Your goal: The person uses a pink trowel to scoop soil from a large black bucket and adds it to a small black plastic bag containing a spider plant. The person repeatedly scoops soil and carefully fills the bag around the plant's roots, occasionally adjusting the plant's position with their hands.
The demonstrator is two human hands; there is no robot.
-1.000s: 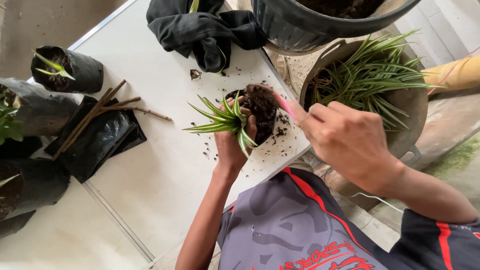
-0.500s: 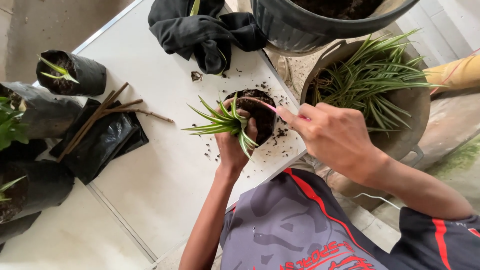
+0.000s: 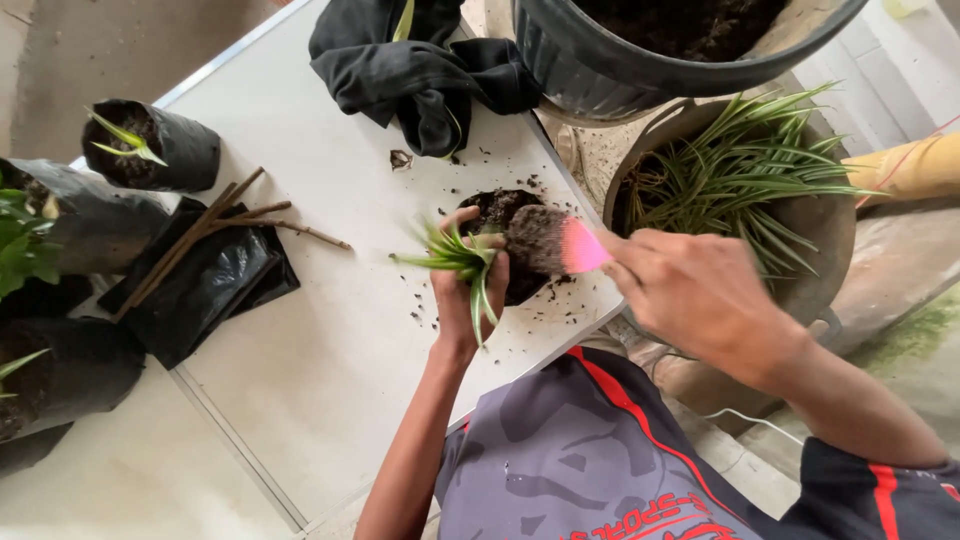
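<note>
My left hand (image 3: 463, 295) grips a small green-and-white striped plant (image 3: 452, 258) at its base, over a small black grow bag of soil (image 3: 500, 215) on the white table (image 3: 330, 340). My right hand (image 3: 695, 300) holds a pink scoop (image 3: 582, 247) heaped with dark soil (image 3: 535, 240), just right of the plant and above the bag's mouth. Loose soil crumbs lie scattered around the bag.
A black cloth bundle (image 3: 420, 65) lies at the table's far edge. A large black pot of soil (image 3: 680, 45) and a basin of striped plants (image 3: 740, 190) stand right. Filled grow bags (image 3: 150, 150), brown sticks (image 3: 215, 230) and empty black bags (image 3: 200, 285) sit left.
The scoop came back up loaded with soil and now sits over the bag beside the plant. My left hand kept its grip; the plant's leaves shifted slightly.
</note>
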